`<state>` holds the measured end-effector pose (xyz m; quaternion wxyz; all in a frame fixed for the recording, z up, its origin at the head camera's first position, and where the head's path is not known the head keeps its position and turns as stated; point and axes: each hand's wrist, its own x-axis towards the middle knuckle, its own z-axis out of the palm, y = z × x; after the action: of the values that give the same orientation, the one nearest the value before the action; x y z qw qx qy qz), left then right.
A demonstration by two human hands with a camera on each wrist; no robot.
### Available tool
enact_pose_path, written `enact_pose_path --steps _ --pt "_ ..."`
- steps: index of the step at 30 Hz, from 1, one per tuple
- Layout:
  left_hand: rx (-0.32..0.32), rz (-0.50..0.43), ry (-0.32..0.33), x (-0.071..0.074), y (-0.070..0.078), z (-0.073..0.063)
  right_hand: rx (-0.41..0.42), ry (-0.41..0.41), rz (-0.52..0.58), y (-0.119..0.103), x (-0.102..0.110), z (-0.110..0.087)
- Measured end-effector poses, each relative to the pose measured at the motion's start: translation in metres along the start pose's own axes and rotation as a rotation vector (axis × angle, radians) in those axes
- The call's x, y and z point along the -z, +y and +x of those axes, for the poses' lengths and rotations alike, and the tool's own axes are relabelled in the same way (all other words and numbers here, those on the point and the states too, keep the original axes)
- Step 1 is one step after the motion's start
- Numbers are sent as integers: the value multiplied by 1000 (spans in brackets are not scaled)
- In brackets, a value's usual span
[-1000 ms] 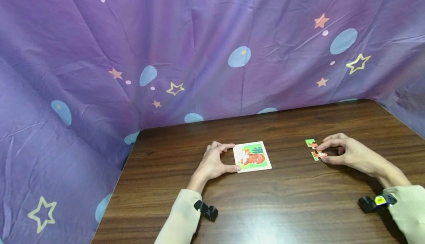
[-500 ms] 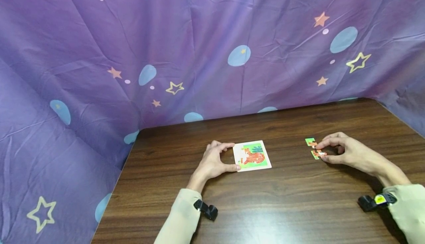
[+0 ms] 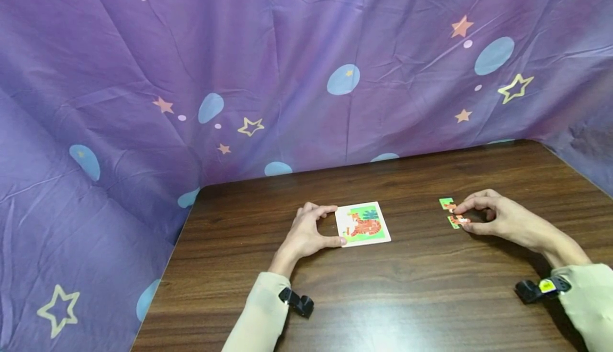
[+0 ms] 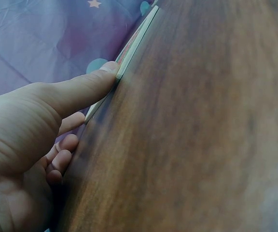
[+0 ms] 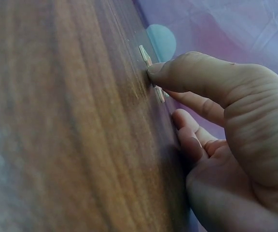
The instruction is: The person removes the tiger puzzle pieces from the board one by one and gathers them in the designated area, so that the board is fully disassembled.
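A square tiger jigsaw board (image 3: pixel 363 225) with a white frame lies flat on the table, a white gap showing at the left of its picture. My left hand (image 3: pixel 307 233) holds its left side, thumb at the near corner and index finger at the far one; the left wrist view shows the thumb on the board's edge (image 4: pixel 138 43). To the right, my right hand (image 3: pixel 503 221) pinches a small orange and green jigsaw piece (image 3: pixel 460 220) between thumb and index finger, low over or on the table. Just beyond it lies a second jigsaw piece (image 3: pixel 447 203), partly covered by the fingertip.
The dark wooden table (image 3: pixel 373 288) has its left edge beyond my left arm. A purple cloth (image 3: pixel 287 75) with stars and blue spots hangs along the back and left. Black camera straps (image 3: pixel 298 303) sit on both wrists.
The whole view has shifted very slightly. Both hands, the board and the jigsaw pieces keep practically the same places.
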<state>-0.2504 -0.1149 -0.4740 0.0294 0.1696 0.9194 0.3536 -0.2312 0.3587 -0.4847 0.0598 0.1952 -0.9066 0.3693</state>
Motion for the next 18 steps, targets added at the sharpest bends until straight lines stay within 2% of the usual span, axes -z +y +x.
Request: enact_pose_path --steps 9,14,18 --pt "-4 8 4 -1 3 2 -27 -13 40 1 8 -4" --pt "-16 1 4 0 3 1 -24 -17 131 3 10 -2" --pt "-15 -9 7 -1 1 -2 -33 4 200 -8 13 3"
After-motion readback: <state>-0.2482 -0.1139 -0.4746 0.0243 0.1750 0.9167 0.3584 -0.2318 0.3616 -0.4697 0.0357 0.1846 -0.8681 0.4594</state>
